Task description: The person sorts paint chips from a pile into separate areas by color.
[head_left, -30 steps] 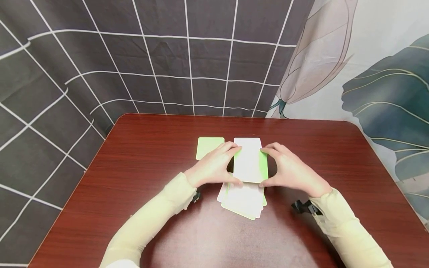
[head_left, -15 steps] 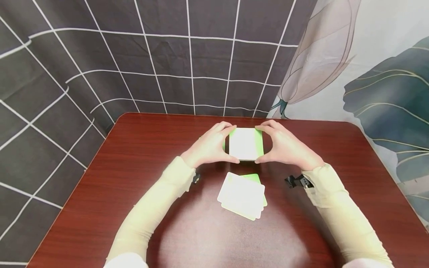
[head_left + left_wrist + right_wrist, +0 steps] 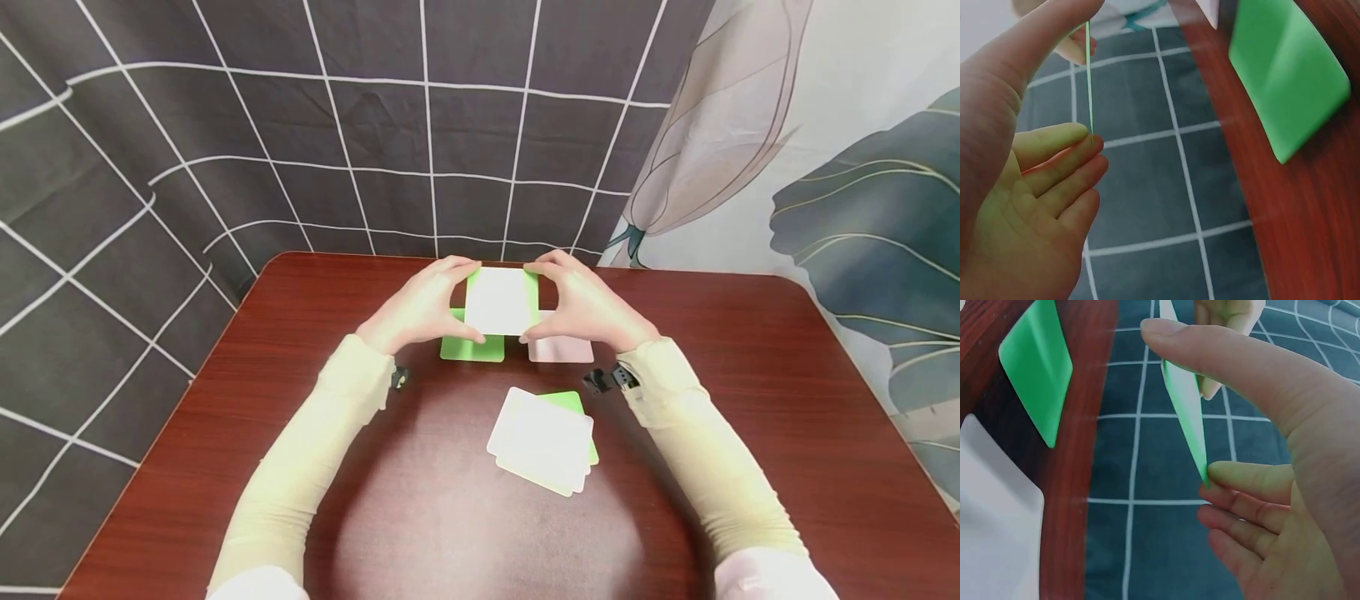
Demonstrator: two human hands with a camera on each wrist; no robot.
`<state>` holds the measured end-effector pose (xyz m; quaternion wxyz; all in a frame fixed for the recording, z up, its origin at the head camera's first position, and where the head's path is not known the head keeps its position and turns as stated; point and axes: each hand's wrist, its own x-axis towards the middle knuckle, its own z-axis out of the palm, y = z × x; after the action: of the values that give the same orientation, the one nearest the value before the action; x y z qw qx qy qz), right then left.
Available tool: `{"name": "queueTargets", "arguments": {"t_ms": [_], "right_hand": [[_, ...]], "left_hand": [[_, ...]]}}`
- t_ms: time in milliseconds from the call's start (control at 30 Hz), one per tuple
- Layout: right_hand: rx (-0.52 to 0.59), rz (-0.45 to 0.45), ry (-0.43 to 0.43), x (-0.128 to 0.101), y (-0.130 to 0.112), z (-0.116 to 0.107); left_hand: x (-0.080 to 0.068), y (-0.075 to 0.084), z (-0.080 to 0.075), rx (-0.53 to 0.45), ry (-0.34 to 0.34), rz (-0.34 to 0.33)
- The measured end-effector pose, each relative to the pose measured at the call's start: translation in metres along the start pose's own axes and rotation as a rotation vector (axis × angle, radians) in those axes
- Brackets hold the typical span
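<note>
My left hand (image 3: 420,312) and right hand (image 3: 581,310) each pinch a side edge of 1 white-and-green card (image 3: 501,301), lifted above the far part of the table (image 3: 750,392), over a flat green card (image 3: 471,348) and white card (image 3: 562,350), with the loose card pile (image 3: 542,439) nearer me.

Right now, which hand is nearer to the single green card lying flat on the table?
Left. The left hand is raised just above the green card; the right hand is further right, over the white card.
</note>
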<state>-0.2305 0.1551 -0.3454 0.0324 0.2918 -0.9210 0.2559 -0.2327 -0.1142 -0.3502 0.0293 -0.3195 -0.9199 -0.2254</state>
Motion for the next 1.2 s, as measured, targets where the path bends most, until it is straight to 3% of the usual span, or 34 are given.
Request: {"name": "queueTargets", "arguments": {"t_ms": [300, 533, 800, 1200], "right_hand": [[0.010, -0.016, -0.079, 0.023, -0.002, 0.034], [0.002, 0.003, -0.149, 0.030, 0.003, 0.063], [-0.011, 0.070, -0.219, 0.028, 0.007, 0.079], [-0.041, 0.067, -0.249, 0.028, 0.008, 0.083]], "left_hand": [[-0.010, -0.028, 0.007, -0.037, -0.075, -0.088], [-0.012, -0.045, 0.023, -0.067, -0.131, -0.094], [-0.013, -0.052, 0.035, -0.067, -0.197, -0.107], [-0.014, -0.055, 0.038, -0.091, -0.204, -0.118]]}}
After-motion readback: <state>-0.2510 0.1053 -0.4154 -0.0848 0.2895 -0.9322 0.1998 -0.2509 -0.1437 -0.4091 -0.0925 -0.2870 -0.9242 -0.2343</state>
